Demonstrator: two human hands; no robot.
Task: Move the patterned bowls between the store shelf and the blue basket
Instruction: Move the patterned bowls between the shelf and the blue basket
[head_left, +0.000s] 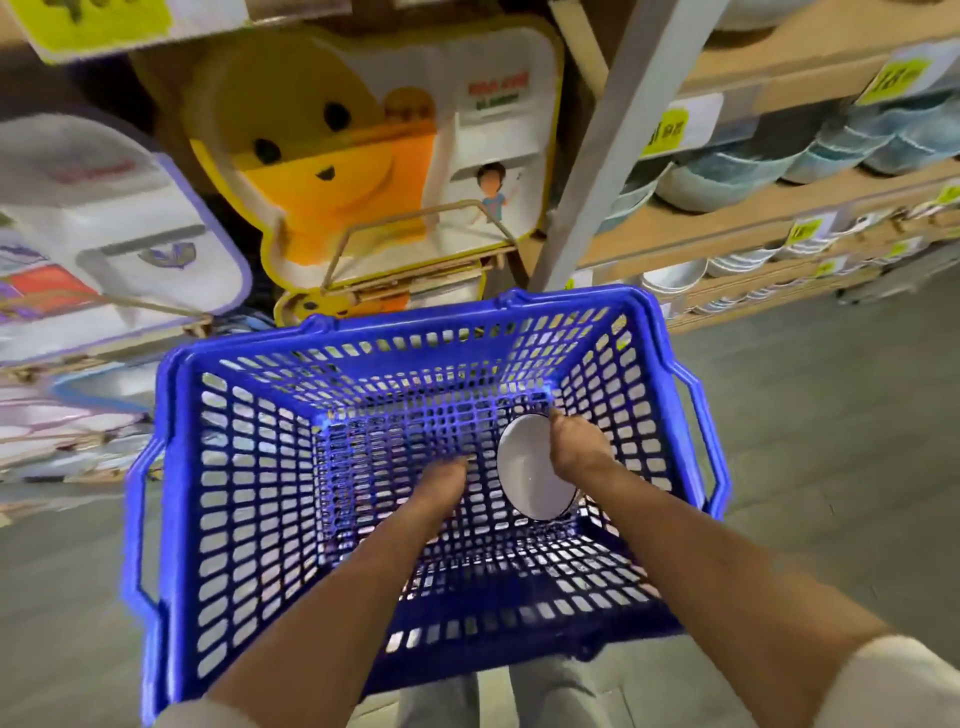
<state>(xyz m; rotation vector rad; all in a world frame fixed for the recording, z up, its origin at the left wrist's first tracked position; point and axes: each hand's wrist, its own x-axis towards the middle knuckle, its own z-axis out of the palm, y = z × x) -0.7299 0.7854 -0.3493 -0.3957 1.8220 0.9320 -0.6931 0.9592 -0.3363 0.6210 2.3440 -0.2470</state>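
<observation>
A blue basket with lattice walls stands on the floor right below me. Both my arms reach down into it. My right hand grips the rim of a bowl with a white inside, tilted on edge near the basket's right wall; its outer pattern is hidden. My left hand is low at the basket's bottom, to the left of the bowl, fingers pointing down with nothing visible in them. More bowls, blue and white, are stacked on the wooden store shelf at the upper right.
Children's trays, one yellow with a smiling face and one white with purple edges, hang on racks straight ahead. A grey upright post divides them from the bowl shelves. Grey floor lies around the basket.
</observation>
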